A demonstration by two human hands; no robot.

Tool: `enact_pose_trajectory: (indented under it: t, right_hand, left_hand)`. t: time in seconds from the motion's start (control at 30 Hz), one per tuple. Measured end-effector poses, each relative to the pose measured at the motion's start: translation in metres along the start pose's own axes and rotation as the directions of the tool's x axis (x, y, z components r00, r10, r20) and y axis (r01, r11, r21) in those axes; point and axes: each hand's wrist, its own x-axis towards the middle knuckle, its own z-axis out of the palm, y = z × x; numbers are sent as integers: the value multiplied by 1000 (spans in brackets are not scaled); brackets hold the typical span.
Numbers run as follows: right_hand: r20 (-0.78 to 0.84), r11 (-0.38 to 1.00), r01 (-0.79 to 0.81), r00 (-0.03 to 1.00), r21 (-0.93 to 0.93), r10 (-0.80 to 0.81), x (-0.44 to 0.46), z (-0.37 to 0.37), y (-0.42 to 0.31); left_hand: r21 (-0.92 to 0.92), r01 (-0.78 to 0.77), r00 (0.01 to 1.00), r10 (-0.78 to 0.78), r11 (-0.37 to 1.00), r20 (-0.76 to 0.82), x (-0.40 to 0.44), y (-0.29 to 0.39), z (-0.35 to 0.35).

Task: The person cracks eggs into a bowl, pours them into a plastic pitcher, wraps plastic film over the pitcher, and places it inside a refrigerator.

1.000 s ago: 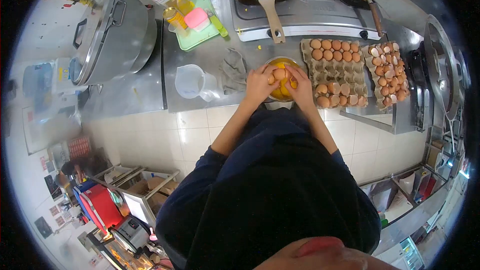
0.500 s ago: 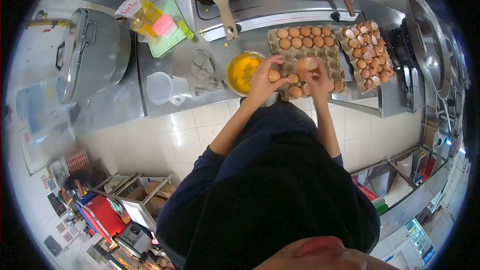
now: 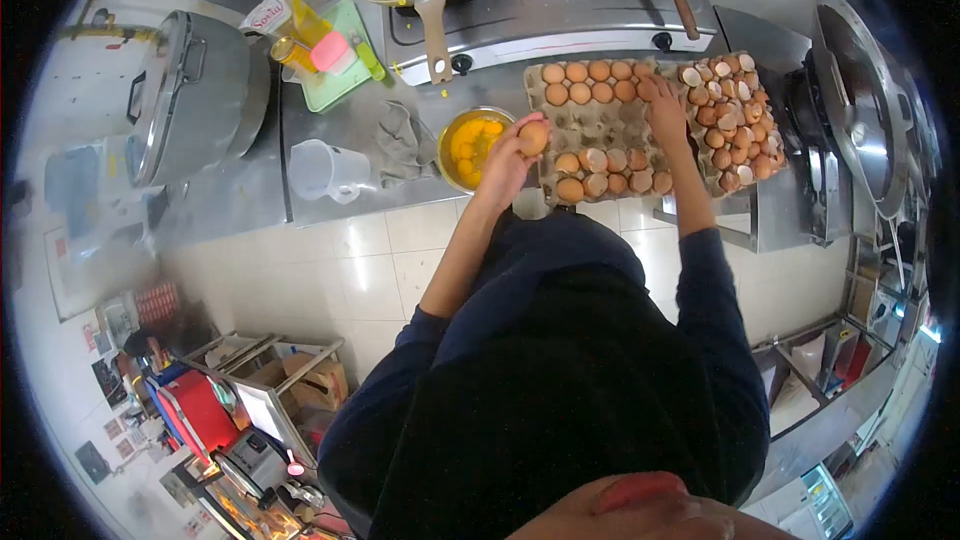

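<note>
A whole brown egg (image 3: pixel 534 138) is in my left hand (image 3: pixel 510 160), held between thumb and fingers at the right rim of a metal bowl (image 3: pixel 444 162). Yellow yolks (image 3: pixel 472 145) lie in that bowl. My right hand (image 3: pixel 664 112) reaches over the cardboard egg tray (image 3: pixel 600 123), its fingers closed around an egg at the right end of the second row, mostly hidden by them. Whole eggs (image 3: pixel 580 93) fill the tray's back rows. Eggs and opened shells (image 3: pixel 594 183) sit in its front rows.
A second tray heaped with broken shells (image 3: pixel 738 120) adjoins on the right. Left of the bowl are a grey cloth (image 3: pixel 402 145) and a clear plastic jug (image 3: pixel 328 173). Behind stands a stove (image 3: pixel 560 50) with a frying pan (image 3: pixel 432 25) whose handle overhangs the counter.
The eggshell has left my right hand, which has moved back and right to the rear eggs. My left hand has shifted slightly left with its egg, closer to the bowl.
</note>
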Motion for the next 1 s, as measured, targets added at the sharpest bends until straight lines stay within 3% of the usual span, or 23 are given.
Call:
enact_pose_trajectory:
  t: [0.03, 0.13, 0.2, 0.27, 0.3, 0.37, 0.4, 0.47, 0.5, 0.53, 0.6, 0.63, 0.7, 0.87, 0.9, 0.93, 0.97, 1.0]
  right_hand:
    - [92, 999, 32, 995, -14, -30, 9, 7, 5]
    - [24, 990, 134, 991, -46, -133, 15, 38, 24]
    - [103, 974, 210, 974, -86, -201, 20, 26, 25]
    - [95, 991, 89, 991, 95, -98, 22, 10, 20]
    - [95, 989, 110, 988, 100, -119, 24, -3, 9]
    - [-188, 893, -14, 976, 450, 110, 23, -34, -31]
    - [-187, 892, -1, 978, 452, 95, 22, -53, -54]
    - [-104, 665, -31, 981, 747, 162, 18, -93, -114]
    - [-156, 628, 23, 975, 778, 158, 15, -108, -147]
    - [-208, 591, 75, 965, 803, 160, 11, -121, -178]
    - [-345, 675, 261, 939, 690, -10, 6, -142, -227]
    - [-345, 679, 257, 938, 688, -5, 5, -129, -244]
    - [-346, 572, 353, 930, 740, -126, 1, -94, -269]
    - [-312, 623, 242, 950, 744, 4, 1, -95, -289]
    - [-71, 267, 28, 986, 963, 153, 1, -93, -292]
    - [207, -151, -180, 959, 972, 194, 2, -91, -294]
    - [202, -147, -175, 959, 974, 198, 1, -85, -291]
    - [342, -257, -304, 932, 918, 122, -1, -77, -284]
  left_hand:
    - [9, -11, 1000, 11, 1000, -1, -4, 5, 4]
    - [42, -52, 992, 57, 998, -111, -11, 17, 11]
    - [38, -47, 986, 52, 998, -156, -18, 19, 6]
    - [9, -61, 984, 61, 998, -166, -22, 22, -2]
    - [-13, -65, 986, 62, 998, -152, -22, 24, -5]
    - [-24, -84, 977, 78, 996, -200, -24, 28, -11]
    - [-32, -85, 969, 75, 996, -235, -25, 30, -14]
    - [-33, -80, 962, 68, 996, -264, -27, 36, -17]
    - [-28, -63, 958, 53, 998, -283, -28, 40, -19]
    - [-29, -57, 958, 46, 998, -283, -29, 41, -23]
    - [-24, -44, 955, 35, 999, -295, -29, 42, -30]
    - [-23, -39, 957, 31, 999, -290, -28, 41, -37]
    - [18, -23, 949, 28, 1000, -315, -29, 40, -51]
    - [-2, -3, 957, 2, 1000, -289, -38, 62, -66]
    - [-9, 10, 967, -12, 1000, -256, -38, 67, -68]
    - [-10, 9, 968, -11, 1000, -251, -40, 71, -70]
    - [18, -9, 975, 13, 1000, -220, -43, 76, -70]
    - [45, -27, 981, 35, 999, -190, -45, 80, -71]
